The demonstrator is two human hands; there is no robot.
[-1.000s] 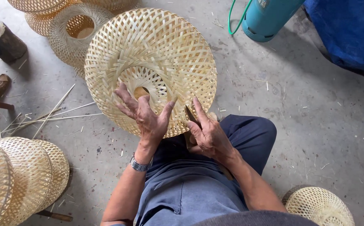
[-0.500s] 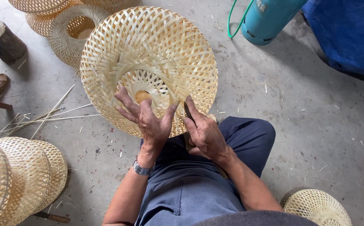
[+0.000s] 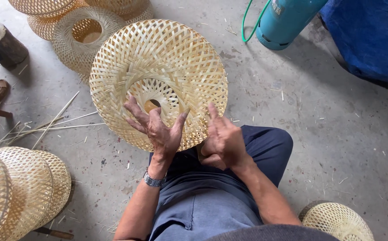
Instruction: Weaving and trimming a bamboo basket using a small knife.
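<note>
A round woven bamboo shade (image 3: pixel 158 67) with a hole in its middle rests against my knees, tilted up toward me. My left hand (image 3: pixel 156 129) lies flat on its near rim with the fingers spread. My right hand (image 3: pixel 223 140) presses the rim's lower right edge with thumb and forefinger; the other fingers are curled, and I cannot tell whether they hold a small tool. A watch sits on my left wrist.
More woven bamboo shades are stacked at the top left (image 3: pixel 75 33) and the bottom left (image 3: pixel 20 192), and one lies at the bottom right (image 3: pixel 336 221). Loose bamboo strips (image 3: pixel 46 127) lie on the concrete floor. A teal gas cylinder (image 3: pixel 285 20) and a blue tarp (image 3: pixel 372 35) stand behind. Another person's feet (image 3: pixel 0 44) are at left.
The shade has turned and shifted slightly under my hands. My left fingers have spread wider over the rim, and my right hand has slid a little lower on the edge.
</note>
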